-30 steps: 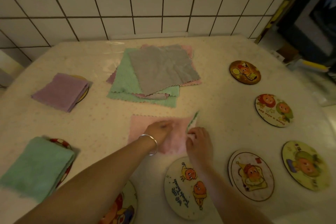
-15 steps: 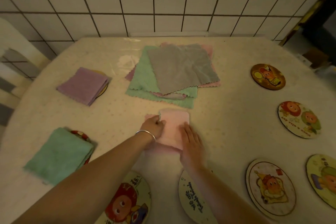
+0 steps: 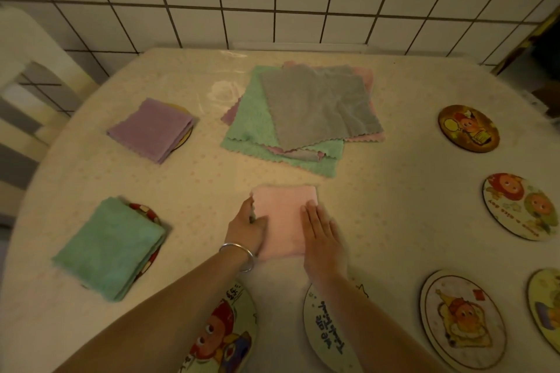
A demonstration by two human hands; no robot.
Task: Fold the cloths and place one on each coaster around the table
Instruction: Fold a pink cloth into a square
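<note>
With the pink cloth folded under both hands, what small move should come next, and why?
Probably lift the pink cloth and set it on the bare coaster just below the right hand. It already looks folded small, the left hand holds its left edge, and the purple cloth and green cloth already sit on coasters.

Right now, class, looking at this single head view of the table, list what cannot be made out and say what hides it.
- Coaster under the purple folded cloth: mostly covered by it; picture unreadable.
- Coaster under the green folded cloth: only a rim shows.
- Number of cloths in the unfolded pile: layers overlap.
- Yellow coaster: cut by the right edge.
- Left hand grip on the pink cloth: its fingertips are blurred.
</note>
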